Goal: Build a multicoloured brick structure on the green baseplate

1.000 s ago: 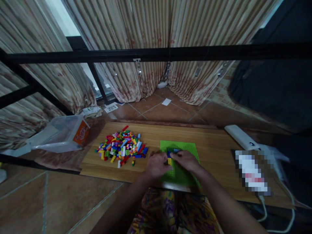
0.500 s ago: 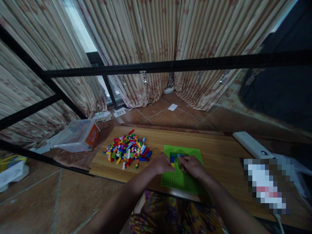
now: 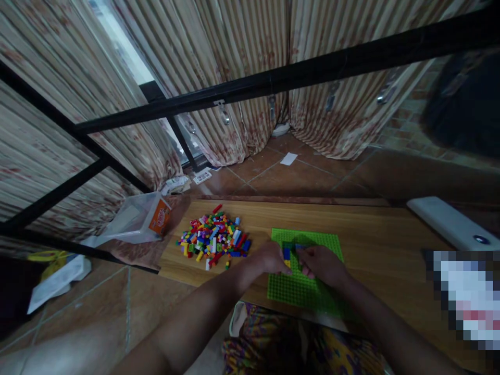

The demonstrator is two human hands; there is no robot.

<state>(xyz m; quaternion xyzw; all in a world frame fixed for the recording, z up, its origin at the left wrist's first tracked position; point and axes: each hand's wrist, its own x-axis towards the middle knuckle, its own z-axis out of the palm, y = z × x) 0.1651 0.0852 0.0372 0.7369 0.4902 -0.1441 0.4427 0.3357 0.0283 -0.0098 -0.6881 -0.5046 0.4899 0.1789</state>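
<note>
Here, the only printing I can find is on the orange label of the clear plastic tub point(image 3: 135, 221) lying tipped at about nine o'clock from my hands, and its lettering is too small to read. My left hand point(image 3: 272, 258) and right hand point(image 3: 322, 264) meet over the flat green studded baseplate point(image 3: 308, 289), which lies on the pale wooden board point(image 3: 375, 234) directly in front of me. Between my fingertips sits a small cluster of blue and yellow bricks point(image 3: 288, 253), pressed onto the plate near its far edge. Both sets of fingers are curled in and touching that cluster; whether either hand actually pinches a loose brick, I cannot tell. At ten o'clock from my left hand, near it on the same board, lies the heap of loose multicoloured plastic bricks point(image 3: 214, 241). A white oblong device point(image 3: 449, 224) rests at two o'clock, well apart.
</note>
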